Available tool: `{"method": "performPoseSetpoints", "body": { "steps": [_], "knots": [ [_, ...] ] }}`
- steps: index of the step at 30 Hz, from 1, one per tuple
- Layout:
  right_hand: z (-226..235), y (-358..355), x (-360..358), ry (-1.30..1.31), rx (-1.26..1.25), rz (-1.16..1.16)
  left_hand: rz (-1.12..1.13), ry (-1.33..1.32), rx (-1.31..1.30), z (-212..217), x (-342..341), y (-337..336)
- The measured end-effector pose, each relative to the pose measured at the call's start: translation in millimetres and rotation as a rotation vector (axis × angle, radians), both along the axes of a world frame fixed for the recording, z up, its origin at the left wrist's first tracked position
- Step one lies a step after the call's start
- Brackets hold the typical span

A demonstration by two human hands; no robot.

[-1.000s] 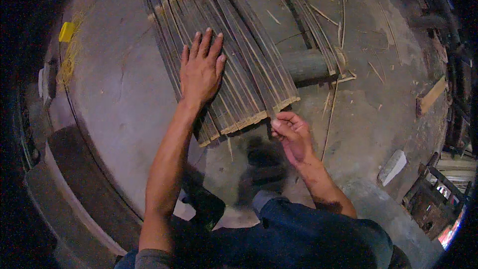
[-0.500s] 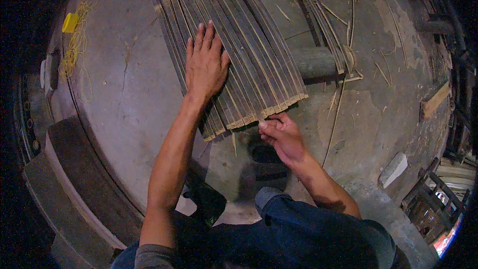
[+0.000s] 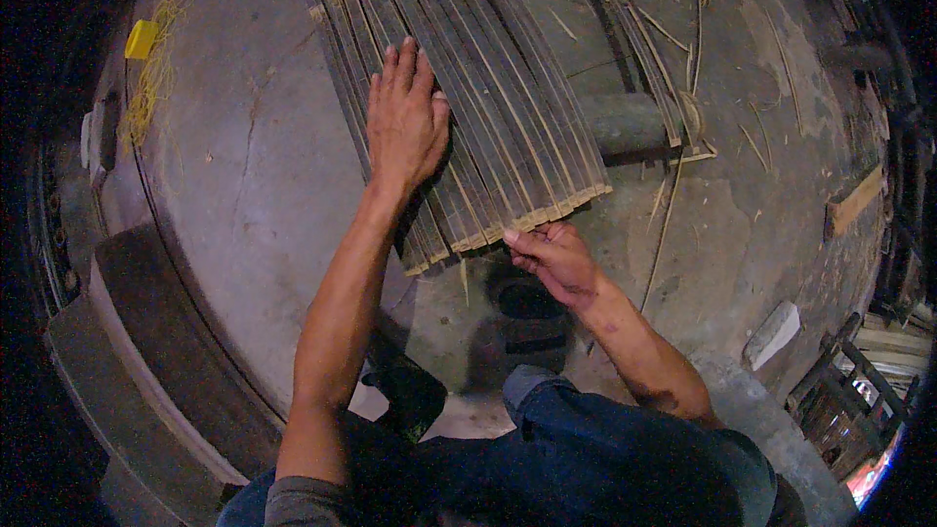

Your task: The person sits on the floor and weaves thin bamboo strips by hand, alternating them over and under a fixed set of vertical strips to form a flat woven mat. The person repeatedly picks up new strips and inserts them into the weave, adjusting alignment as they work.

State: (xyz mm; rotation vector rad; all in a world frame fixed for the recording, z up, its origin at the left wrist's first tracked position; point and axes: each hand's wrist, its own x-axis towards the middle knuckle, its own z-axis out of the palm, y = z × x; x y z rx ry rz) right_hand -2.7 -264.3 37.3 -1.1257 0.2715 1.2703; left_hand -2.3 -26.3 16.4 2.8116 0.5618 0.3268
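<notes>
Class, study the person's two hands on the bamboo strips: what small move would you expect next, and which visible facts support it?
Probably the right hand nudges the strip ends inward to even them. The left hand lies flat on the bamboo strips, pinning them, while the right fingers touch the near ends, which form a slightly stepped edge on the concrete floor.

The bamboo strips (image 3: 488, 107) are dark grey-brown with pale tan cut ends. The floor (image 3: 254, 185) is mottled grey, strewn with yellowish slivers (image 3: 146, 102) beside a bright yellow block (image 3: 142, 39). The trousers (image 3: 625, 459) are blue.

Bamboo strips (image 3: 468, 107) cut off at top edge; right fingers (image 3: 532, 239) partly hidden underneath.
</notes>
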Motion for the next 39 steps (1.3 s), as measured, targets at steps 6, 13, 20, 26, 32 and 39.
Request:
{"method": "performPoseSetpoints", "body": {
  "steps": [6,13,20,26,32,39],
  "knots": [
    [-10.4,-3.1,2.3,0.007,-0.097,0.003,0.004,-0.001,0.014,5.5,1.7,-6.7],
    [-1.9,-8.8,6.7,0.094,-0.072,-0.019,0.006,0.009,0.031,3.1,2.4,-7.1],
    [-8.5,-12.9,3.1,-0.007,-0.143,-0.046,0.009,0.014,0.042,1.6,2.7,-5.5],
    [-10.9,-25.4,13.2,-0.060,-0.061,0.014,-0.019,0.132,0.151,4.0,7.9,-10.9],
    [-15.9,-83.6,92.4,-0.134,-0.055,-0.730,0.004,0.120,0.135,3.3,-1.4,-8.2],
    [49.6,-31.0,105.2,-0.262,0.086,-0.748,-0.005,0.110,0.161,12.6,-2.3,-4.6]
  ]
}}
